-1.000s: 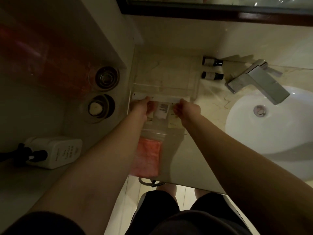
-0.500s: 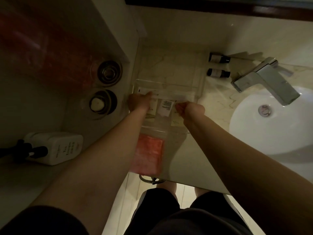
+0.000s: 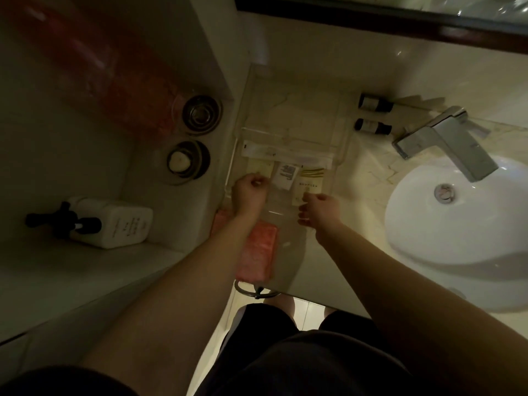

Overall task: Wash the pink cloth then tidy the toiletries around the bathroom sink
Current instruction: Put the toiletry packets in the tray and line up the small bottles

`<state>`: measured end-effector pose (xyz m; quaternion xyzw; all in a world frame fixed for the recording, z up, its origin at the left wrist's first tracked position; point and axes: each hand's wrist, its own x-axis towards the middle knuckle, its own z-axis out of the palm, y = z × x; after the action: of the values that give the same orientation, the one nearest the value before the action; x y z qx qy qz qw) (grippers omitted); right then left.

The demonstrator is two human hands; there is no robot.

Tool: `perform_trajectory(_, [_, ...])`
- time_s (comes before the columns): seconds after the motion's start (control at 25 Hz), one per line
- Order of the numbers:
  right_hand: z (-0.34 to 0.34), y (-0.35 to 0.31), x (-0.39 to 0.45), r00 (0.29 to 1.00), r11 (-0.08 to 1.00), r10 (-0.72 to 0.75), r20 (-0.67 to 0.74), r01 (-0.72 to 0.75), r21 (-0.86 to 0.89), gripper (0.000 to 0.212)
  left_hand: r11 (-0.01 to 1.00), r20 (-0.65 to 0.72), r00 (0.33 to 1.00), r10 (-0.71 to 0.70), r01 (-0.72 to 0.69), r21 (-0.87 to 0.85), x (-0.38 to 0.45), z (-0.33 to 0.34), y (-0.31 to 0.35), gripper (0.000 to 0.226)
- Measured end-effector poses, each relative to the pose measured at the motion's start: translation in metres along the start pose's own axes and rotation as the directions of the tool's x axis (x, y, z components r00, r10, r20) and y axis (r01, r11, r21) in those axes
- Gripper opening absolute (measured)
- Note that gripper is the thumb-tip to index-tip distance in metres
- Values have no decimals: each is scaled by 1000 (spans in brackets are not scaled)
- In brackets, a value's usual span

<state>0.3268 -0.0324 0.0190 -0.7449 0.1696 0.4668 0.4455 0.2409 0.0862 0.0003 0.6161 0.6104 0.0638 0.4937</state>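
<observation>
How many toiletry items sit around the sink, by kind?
Dark bottles: 2
White pump bottle: 1
Packets in the clear tray: 4
Pink cloth: 1
Total: 8

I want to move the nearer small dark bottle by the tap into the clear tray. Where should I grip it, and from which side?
Grip the nearer dark bottle around the middle of its body, coming down from above. It lies on its side on the counter, cap towards the tap, so its long round flanks are exposed. The second bottle lies clear behind it, and the clear tray sits just left.
</observation>
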Motion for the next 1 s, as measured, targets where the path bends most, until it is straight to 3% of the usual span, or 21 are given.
perform_trajectory(0.12, [-3, 26, -10, 999, 997, 50, 17, -51, 51, 20, 997, -26, 999, -43, 41, -66, -26, -7, -27, 9])
perform_trajectory(0.28, [-2, 46, -8, 982, 965, 190, -5, -186, 183, 25, 961, -23, 975, -219, 212, -176, -33, -14, -56, 26])
perform_trajectory(0.44, [-1, 45, 2, 970, 906, 219, 106, -242, 346, 19, 856, 88, 930, -356, 362, -369, -24, -17, -59, 21])
perform_trajectory(0.6, [-1, 45, 5, 961, 870, 190, 199, -259, 419, 12, 732, 145, 923, -356, 372, -571, -15, -15, -52, 7])
perform_trajectory(1.0, [-15, 10, 16, 972, 882, 92, 218, -182, 435, 10, 742, 150, 943, -296, 325, -587, 11, -5, -32, 9])
